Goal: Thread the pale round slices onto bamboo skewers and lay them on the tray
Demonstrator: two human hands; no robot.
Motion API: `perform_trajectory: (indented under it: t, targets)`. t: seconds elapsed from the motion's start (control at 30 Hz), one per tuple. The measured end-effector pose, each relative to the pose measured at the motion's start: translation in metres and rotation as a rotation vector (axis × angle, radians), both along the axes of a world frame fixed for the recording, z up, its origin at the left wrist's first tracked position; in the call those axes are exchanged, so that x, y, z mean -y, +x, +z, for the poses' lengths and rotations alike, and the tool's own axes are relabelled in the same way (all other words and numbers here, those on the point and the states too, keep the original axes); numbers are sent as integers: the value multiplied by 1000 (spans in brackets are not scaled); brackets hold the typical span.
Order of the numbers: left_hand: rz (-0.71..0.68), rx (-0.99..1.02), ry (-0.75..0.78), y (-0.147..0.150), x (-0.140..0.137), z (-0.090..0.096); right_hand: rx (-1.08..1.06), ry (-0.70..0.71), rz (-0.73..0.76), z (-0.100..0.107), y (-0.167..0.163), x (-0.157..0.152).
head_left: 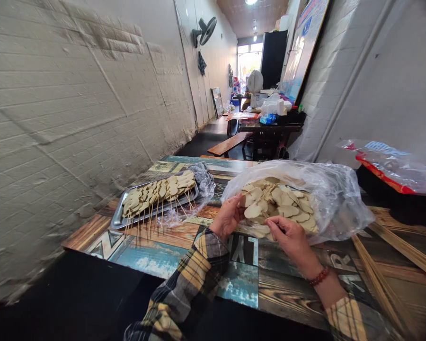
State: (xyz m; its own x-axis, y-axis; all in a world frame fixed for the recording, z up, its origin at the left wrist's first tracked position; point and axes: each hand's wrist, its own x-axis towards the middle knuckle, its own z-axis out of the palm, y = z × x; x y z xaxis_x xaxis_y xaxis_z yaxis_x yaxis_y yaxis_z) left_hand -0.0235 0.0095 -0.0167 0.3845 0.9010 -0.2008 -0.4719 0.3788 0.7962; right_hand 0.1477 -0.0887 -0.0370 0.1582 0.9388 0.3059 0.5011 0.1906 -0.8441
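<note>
My left hand [230, 215] is closed at the near left edge of an open clear plastic bag [341, 199], with a flat pale-beige food slice [254, 210] at its fingertips. Many more such slices [287, 196] lie heaped in the bag. My right hand [289, 237], a red bead bracelet on its wrist, is pinched shut at the near side of the heap. What sits between its fingertips is too small to make out. To the left, a metal tray [119, 215] carries rows of skewered slices [159, 192], their sticks pointing toward me.
Bundles of bare wooden skewers [379, 279] lie on the patterned table [149, 255] at right. A crumpled plastic bag [202, 180] touches the tray. Red-edged plastic packaging [394, 166] sits at far right. Beyond are a bench [230, 143] and a cluttered dark table [266, 128].
</note>
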Motion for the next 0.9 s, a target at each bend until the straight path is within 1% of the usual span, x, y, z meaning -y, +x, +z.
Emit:
perform_trajectory:
  t: [0.07,0.2,0.3,0.47,0.67,0.73,0.9]
  targets:
    - [12,29,17,1,0,-2,-21,-11,8,0,-1,0]
    - [-56,75,61,2,2,-1,-29,-22,48,0,-3,0]
    - [-53,92,63,1,3,1,-24,-28,73,-1,-3,0]
    - [-33,76,65,-1,2,4,-23,-27,50,-1,-2,1]
    - [-110,44,40,-2,2,2,4,5,59,3,-5,0]
    - [-99,40,48,-2,1,1,19,16,66,6,-5,0]
    - [-2,73,60,-2,-2,0,16,-8,108,11,-5,0]
